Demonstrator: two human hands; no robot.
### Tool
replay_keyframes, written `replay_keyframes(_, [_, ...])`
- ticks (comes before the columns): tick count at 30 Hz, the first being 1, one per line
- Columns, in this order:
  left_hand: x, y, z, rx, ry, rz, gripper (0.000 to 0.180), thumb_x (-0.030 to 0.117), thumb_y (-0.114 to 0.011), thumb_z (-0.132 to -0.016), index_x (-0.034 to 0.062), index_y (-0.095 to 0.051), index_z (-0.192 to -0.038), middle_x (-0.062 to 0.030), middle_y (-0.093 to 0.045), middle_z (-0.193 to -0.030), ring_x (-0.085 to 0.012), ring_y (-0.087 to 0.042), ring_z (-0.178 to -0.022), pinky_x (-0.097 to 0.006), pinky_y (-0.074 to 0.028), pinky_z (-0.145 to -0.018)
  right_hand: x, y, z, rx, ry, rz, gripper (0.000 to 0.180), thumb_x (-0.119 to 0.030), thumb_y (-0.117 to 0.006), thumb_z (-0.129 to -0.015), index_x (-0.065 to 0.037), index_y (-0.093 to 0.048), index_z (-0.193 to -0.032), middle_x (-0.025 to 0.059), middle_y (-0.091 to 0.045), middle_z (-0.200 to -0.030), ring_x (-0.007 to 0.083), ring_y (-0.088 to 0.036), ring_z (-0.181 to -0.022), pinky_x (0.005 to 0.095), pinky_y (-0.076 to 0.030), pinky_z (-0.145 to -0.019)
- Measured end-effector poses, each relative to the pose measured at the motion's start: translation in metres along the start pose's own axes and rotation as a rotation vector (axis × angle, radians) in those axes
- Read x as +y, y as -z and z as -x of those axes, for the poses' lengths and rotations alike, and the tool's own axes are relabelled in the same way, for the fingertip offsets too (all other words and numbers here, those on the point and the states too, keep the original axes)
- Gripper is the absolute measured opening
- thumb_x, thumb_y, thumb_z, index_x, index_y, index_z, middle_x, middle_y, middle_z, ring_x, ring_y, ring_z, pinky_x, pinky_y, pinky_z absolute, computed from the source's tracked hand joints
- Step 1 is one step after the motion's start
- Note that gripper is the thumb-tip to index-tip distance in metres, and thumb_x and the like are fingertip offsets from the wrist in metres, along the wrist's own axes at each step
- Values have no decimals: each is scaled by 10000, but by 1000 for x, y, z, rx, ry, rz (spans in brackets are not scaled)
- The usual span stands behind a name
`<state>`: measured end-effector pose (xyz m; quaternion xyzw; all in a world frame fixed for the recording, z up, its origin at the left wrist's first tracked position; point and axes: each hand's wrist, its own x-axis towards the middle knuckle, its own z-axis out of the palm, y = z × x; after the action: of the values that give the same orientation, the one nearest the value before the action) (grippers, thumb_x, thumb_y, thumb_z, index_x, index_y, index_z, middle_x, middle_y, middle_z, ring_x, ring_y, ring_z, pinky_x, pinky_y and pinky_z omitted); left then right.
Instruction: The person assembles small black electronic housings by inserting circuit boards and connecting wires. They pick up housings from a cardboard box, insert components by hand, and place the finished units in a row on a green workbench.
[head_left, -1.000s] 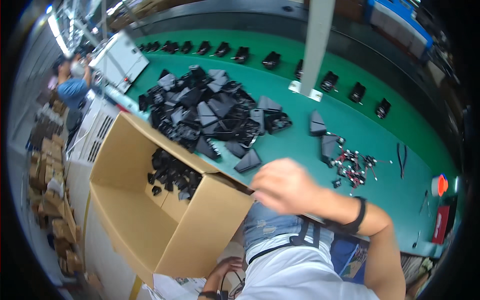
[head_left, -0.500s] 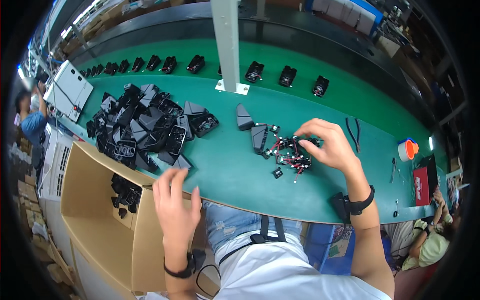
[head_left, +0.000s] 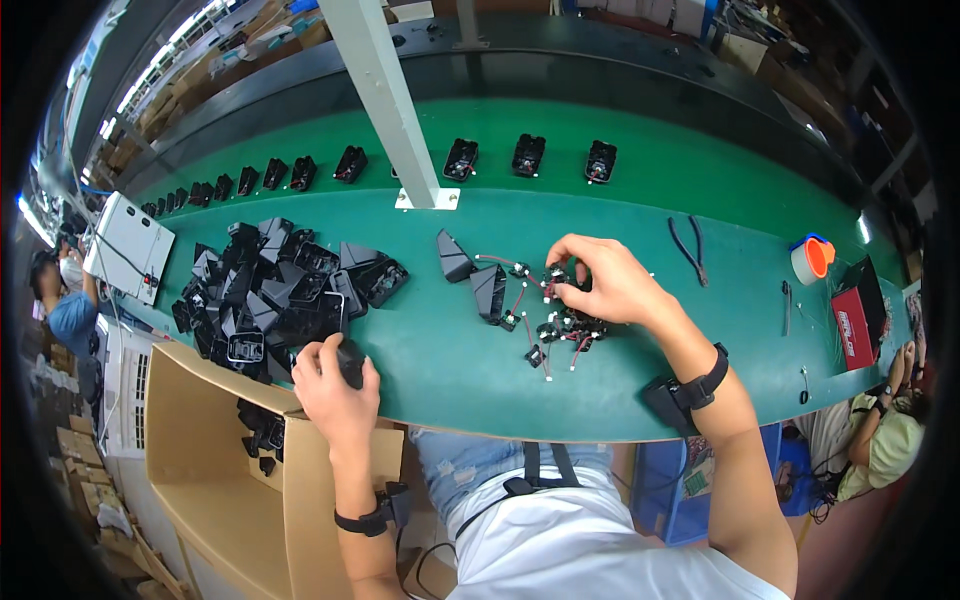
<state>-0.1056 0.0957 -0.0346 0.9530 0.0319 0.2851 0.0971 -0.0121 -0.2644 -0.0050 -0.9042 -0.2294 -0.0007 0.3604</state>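
My left hand point(head_left: 338, 395) is closed around a black plastic housing point(head_left: 350, 362) at the near edge of a heap of similar dark housings point(head_left: 268, 285). Thumb and fingers bent, my right hand point(head_left: 612, 280) pinches a small black part with red wires point(head_left: 553, 284) above a tangle of such wired parts point(head_left: 572, 328) on the green table. The fingers partly cover that part. To the left of the tangle lie two more housings, one wedge-shaped point(head_left: 454, 256) and one upright point(head_left: 488, 293); they stand apart from the heap.
An open cardboard box point(head_left: 215, 480) with black parts stands at the near left. A white post point(head_left: 380, 95) rises behind the table, before a green strip with a row of housings point(head_left: 461, 159). Pliers point(head_left: 690, 252), an orange-and-white roll point(head_left: 815, 260) and a red box point(head_left: 853, 325) lie right, near another person's arm point(head_left: 882, 400).
My left hand has closed on a housing at the heap's edge. My right hand has come down and left into the wired parts and pinched one. The whole view has shifted slightly.
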Motion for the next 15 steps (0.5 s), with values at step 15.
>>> replay_keyframes(15, [151,-76,-136,-990,373,1904,452,424,-440,-1012,77,-589,-1260,-98,-682,-1037,-182,-681,-750,-278,-494,-531,-3,5,-1,124,-149,-477,276,-70,-646,-902,25,-571,-1150,81,-712,-836,127,-648,-707,321,-508,-640])
